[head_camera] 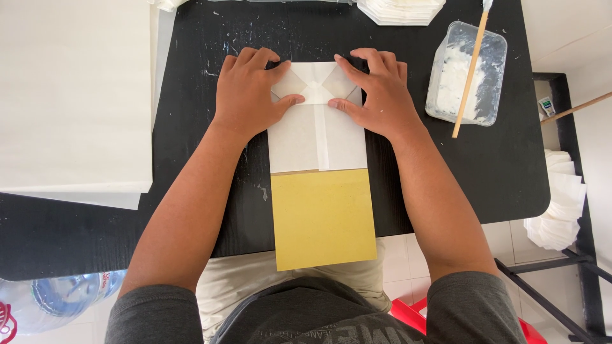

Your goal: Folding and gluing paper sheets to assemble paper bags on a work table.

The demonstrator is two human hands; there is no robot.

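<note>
White paste fills the clear plastic tub (468,73) at two o'clock on the black table (191,210), a wooden stick (470,75) resting in it. Left hand (248,92) and right hand (377,92) press flat, fingers spread, on the folded paper bag (317,118) at twelve o'clock, above a yellow card (324,218).

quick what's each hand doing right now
left hand: open, flat, pressing the folded white paper.
right hand: open, flat, pressing the same paper's fold.
</note>
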